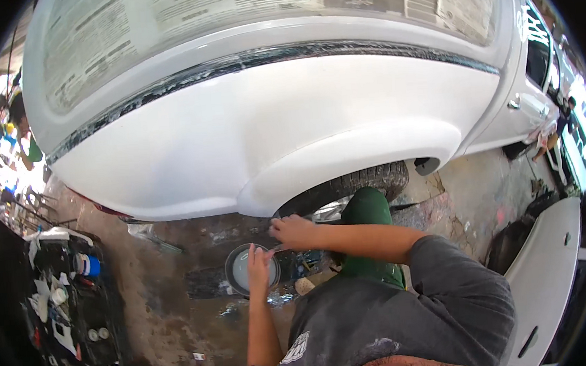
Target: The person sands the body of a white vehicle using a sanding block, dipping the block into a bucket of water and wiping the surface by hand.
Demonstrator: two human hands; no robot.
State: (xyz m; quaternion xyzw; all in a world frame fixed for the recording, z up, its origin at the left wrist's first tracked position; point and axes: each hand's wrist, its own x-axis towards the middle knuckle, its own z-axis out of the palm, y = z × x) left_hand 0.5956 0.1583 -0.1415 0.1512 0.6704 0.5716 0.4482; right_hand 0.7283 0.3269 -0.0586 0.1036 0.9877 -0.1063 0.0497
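Note:
My left hand [259, 263] is over a round bucket [231, 282] of greyish water on the floor. Its fingers point away from me and look pressed together near a small pale piece too small to name. My right hand [295, 231] is curled closed just right of the bucket and slightly farther off; whatever it grips is hidden. Beyond both hands stands a white vehicle's side panel [188, 146], with a dark tire [374, 181] under its wheel arch. My green-clad knee [365, 212] is bent close to that tire.
Newspaper [226, 4] covers the vehicle's window above a dark, scuffed strip [230, 63]. At left a black cart [98, 312] carries a blue-and-white can [88, 264], rags and cups. A loose white panel [544, 274] leans at right. Another person [29, 144] is far left.

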